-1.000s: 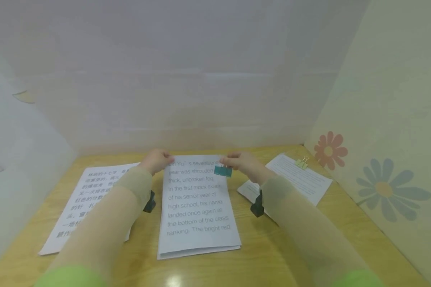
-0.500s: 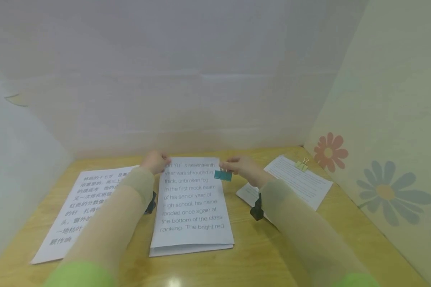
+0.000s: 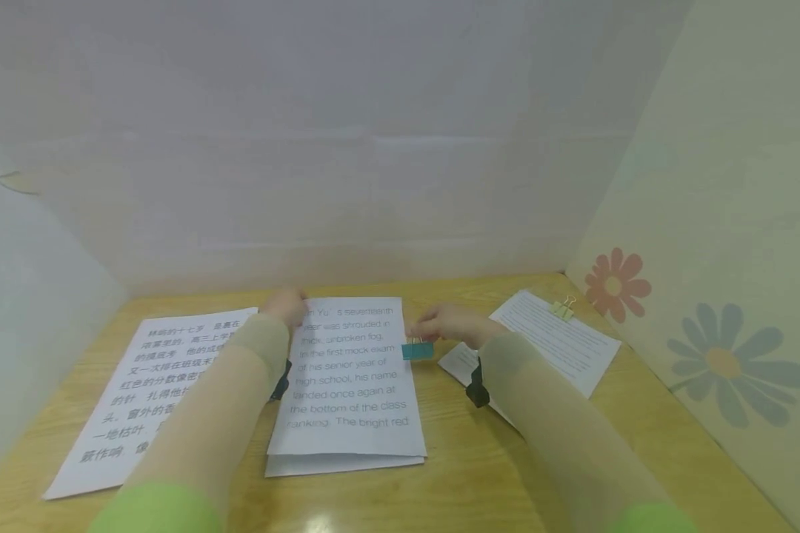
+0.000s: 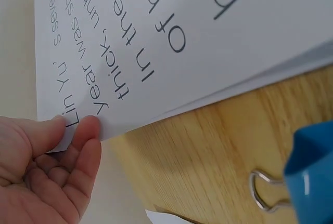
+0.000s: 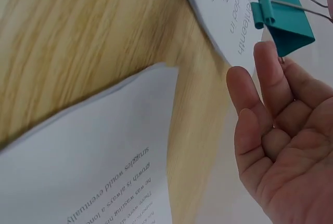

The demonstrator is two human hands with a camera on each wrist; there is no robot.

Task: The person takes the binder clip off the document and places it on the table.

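In the head view a stack of printed sheets with English text lies at the middle of the table. My left hand pinches its far left corner; in the left wrist view the thumb lies on top of the paper. At the stack's right edge, my right hand holds a teal binder clip by its wire handles. The clip's body overlaps the paper's edge in the head view. The right wrist view shows the clip beside the printed corner, with several fingers curled below it.
Sheets with Chinese text lie at the left, partly under my left forearm. To the right are sheets bearing a yellow binder clip. A blue binder clip sits on the wooden table near my left wrist. Walls stand behind and beside.
The English stack has shifted left and slightly nearer with my left hand. My right hand and the teal clip have come lower along its right edge, and the clip has turned.
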